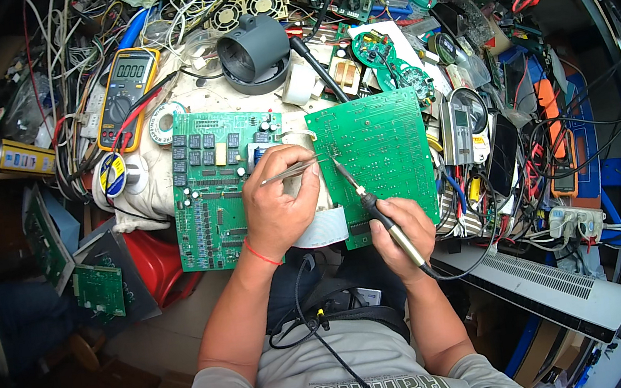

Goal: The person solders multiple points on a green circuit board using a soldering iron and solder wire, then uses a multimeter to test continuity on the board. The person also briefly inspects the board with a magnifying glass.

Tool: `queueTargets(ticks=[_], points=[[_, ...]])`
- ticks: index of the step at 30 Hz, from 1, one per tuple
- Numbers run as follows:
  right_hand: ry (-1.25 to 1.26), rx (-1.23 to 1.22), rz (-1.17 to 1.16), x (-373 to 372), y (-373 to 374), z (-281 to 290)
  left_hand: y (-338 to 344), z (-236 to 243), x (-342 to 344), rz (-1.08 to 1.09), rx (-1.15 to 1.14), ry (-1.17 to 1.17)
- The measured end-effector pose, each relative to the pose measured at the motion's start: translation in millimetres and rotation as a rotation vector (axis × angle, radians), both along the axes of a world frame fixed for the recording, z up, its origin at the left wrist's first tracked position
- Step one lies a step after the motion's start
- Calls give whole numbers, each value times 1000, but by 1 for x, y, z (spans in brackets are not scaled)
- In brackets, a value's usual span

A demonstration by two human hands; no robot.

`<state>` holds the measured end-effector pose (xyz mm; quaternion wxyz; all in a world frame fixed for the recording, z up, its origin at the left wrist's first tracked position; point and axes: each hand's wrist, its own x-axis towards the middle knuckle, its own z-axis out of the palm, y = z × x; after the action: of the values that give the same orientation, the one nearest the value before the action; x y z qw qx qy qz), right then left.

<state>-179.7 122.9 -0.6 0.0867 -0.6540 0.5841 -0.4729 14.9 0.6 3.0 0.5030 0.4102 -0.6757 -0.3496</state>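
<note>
My left hand point(280, 201) is closed around metal tweezers point(290, 170), whose points reach right toward a green circuit board point(381, 139). My right hand point(406, 233) grips a soldering iron point(370, 202) like a pen. The iron's tip meets or hovers just over the upper left part of that board, close to the tweezer points; contact cannot be made out. This board shows its solder side. Left of it lies a second green board point(205, 187) with black relays and chips, partly under my left hand. A flat pale ribbon cable point(323, 230) curves between the two boards.
A yellow multimeter point(130, 100) with leads stands at the left, near a wire spool point(162, 124). Behind the boards are a grey cylindrical holder point(254, 50) and round green boards point(374, 48). Loose cables and parts crowd the bench. The iron's cord point(456, 277) trails right.
</note>
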Motion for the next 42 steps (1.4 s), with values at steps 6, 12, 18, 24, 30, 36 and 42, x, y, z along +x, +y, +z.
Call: queueTargets(ticks=[6, 12, 18, 24, 30, 36, 42], points=[[1, -38, -12, 0, -1, -1, 0, 1, 0, -2, -9, -11], [5, -1, -19, 1, -1, 0, -1, 1, 1, 1, -44, -34], [8, 5, -30, 2, -2, 0, -1, 1, 1, 1, -59, -38], [29, -4, -40, 4, -3, 2, -1, 2, 1, 2, -38, -35], [-9, -40, -57, 4, -2, 3, -2, 2, 0, 4, -56, -36], [-47, -36, -50, 3, -2, 3, -2, 3, 0, 2, -57, -42], [-23, -26, -41, 3, -3, 2, -1, 3, 0, -3, -31, -26]])
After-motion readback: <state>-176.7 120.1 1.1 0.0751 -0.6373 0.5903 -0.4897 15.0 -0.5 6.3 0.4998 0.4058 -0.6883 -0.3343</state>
